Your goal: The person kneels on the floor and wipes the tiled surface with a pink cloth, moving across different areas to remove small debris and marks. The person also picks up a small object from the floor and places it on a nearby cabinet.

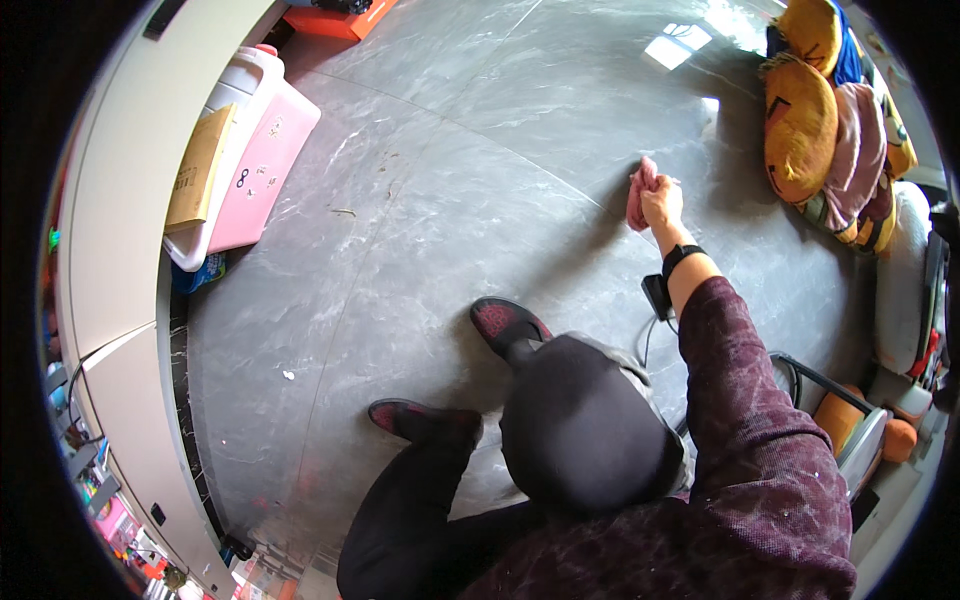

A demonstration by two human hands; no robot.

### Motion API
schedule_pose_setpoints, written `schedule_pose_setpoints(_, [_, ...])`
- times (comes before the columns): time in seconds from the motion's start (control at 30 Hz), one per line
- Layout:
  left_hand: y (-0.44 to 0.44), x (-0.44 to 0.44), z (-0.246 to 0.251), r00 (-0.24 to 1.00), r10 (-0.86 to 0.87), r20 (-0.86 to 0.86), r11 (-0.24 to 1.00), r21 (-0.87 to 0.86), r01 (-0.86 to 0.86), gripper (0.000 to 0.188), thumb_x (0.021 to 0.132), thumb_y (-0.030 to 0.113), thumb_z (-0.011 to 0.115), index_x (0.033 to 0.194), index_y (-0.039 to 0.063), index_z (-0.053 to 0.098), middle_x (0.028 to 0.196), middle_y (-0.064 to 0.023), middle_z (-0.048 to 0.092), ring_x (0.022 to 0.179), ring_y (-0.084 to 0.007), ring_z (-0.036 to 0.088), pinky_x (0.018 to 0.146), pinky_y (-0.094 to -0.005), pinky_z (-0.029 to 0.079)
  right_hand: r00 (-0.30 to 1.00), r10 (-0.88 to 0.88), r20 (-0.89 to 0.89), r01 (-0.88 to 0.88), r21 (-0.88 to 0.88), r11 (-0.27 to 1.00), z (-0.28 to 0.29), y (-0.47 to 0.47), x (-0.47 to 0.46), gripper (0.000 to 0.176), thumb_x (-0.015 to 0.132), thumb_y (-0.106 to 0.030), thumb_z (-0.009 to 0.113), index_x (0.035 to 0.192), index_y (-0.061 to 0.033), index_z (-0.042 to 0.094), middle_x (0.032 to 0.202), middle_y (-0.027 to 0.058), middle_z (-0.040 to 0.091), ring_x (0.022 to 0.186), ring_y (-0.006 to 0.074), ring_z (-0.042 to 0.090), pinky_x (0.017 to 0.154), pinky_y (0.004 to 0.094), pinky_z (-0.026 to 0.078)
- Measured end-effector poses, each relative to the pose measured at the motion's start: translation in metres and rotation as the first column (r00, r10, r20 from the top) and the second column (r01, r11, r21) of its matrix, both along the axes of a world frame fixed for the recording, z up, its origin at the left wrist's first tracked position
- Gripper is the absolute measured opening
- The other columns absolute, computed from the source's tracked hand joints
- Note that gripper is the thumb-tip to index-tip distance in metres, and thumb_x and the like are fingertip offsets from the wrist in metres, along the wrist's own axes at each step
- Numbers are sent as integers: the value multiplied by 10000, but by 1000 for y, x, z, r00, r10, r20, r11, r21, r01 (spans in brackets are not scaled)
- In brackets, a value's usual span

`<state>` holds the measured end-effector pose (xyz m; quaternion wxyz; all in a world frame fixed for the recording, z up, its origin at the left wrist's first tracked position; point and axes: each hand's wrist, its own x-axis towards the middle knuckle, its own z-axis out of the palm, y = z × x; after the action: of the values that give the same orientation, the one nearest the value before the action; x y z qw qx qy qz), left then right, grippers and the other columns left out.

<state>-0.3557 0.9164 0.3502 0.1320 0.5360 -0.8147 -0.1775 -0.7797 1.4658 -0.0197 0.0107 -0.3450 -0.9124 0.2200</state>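
My right hand (663, 201) is closed around a crumpled pink cloth (637, 201), with the arm stretched out over the grey marbled floor (420, 255). The cloth is low, close to the floor; whether it touches cannot be told. A black band circles the wrist, and a small black box (657, 297) with a cable hangs beside the forearm. My left hand is out of view. Before me are my bent knee (589, 427) in dark trousers and two black shoes (501, 321) with red patterns. Small brown scraps (343, 211) and a white bit (289, 375) lie on the floor to the left.
At the left, a pink and white plastic bin (259, 176) carries a cardboard piece (201, 169), beside pale cabinets (112, 225). An orange-red box (341, 24) stands at the back. Yellow plush cushions (801, 131) are piled at right, near a wheeled, framed object (862, 442).
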Motion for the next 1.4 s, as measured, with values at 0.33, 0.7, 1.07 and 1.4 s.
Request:
schedule_pose_setpoints(0.33, [-37, -9, -6, 990, 63, 125, 994, -93, -52, 801, 914, 533, 635, 1420, -51, 424, 1385, -295, 488, 1248, -386, 493, 1089, -457, 357, 828, 557, 69, -561, 69, 825, -2, -251, -82, 762, 785, -2, 551, 1489, 44, 264, 1224, 225, 540, 1155, 412, 461, 998, 496, 396])
schedule_pose_setpoints(0.7, [-36, -70, 1, 973, -54, 224, 999, 3, 55, 944, 872, 670, 573, 1403, -95, 422, 1365, -341, 487, 1261, -447, 486, 1097, -468, 360, 827, 525, -202, -554, -129, 823, 11, -216, -171, 155, 724, -68, 577, 825, -24, 686, 841, 255, 668, 855, 432, 650, 760, 498, 522])
schedule_pose_setpoints(1.07, [-56, -47, -5, 979, 22, 201, 1000, -4, -22, 1026, 807, 726, 600, 1398, -87, 396, 1327, -317, 488, 1191, -421, 489, 1034, -523, 373, 673, 718, 179, -739, 208, 641, -25, -291, -234, 506, 887, -142, 515, 1389, -201, 495, 1334, 182, 510, 1247, 395, 433, 1044, 512, 370])
schedule_pose_setpoints(1.4, [-78, -66, -4, 887, -188, 421, 972, -49, 229, 930, 803, 708, 550, 1339, -50, 486, 1245, -272, 559, 1136, -409, 519, 989, -522, 405, 666, 744, 41, -742, 130, 657, -9, -498, -114, 610, 844, -76, 545, 1432, -188, 426, 1317, 165, 474, 1167, 407, 462, 958, 496, 455])
